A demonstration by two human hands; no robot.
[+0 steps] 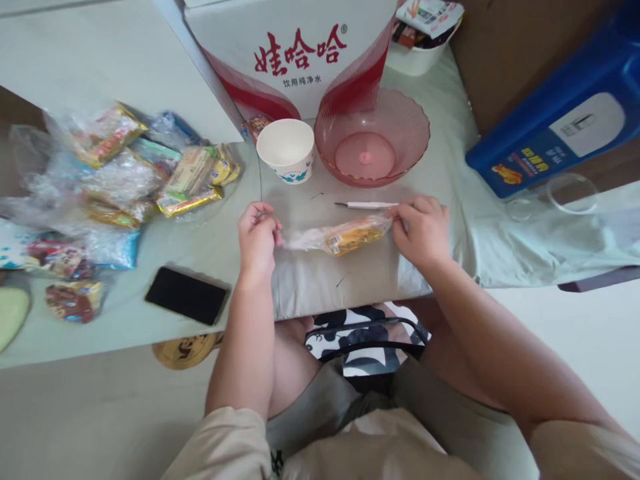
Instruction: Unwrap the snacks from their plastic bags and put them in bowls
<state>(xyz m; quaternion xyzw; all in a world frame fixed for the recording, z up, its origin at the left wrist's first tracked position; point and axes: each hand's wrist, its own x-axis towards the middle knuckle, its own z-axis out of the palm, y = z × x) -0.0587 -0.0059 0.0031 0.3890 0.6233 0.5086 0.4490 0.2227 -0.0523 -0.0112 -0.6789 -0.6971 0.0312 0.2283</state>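
Pale green cloth is covering the tabletop (350,273) where a seated person is working, and a small snack packet (350,237) is lying stretched just above its near edge, between the two hands. The left hand (257,237) is pinching the crinkled clear film at the packet's left end, and the right hand (420,230) is closing its fingertips on the right end, so both are gripping the same wrapper. The packet is looking light and limp, with thin, probably slippery film around a yellow-orange piece that may crush if squeezed. The flat sealed ends are therefore seeming the safer places to hold. Its printing is too small to read. Just beyond it a thin white-handled tool (367,205) is lying on the cloth. Farther off, a paper cup (286,150) with a blue pattern is standing beside an empty pink plastic bowl (373,137). Behind them a cardboard carton (295,53) is showing red characters, 娃哈哈, over smaller ones, 饮用纯净水. To the left a heap of snack packets (125,173) is spreading out, with a dark smartphone (187,295) nearer. At the far right a blue container (550,120) is bearing a label that cannot be read.
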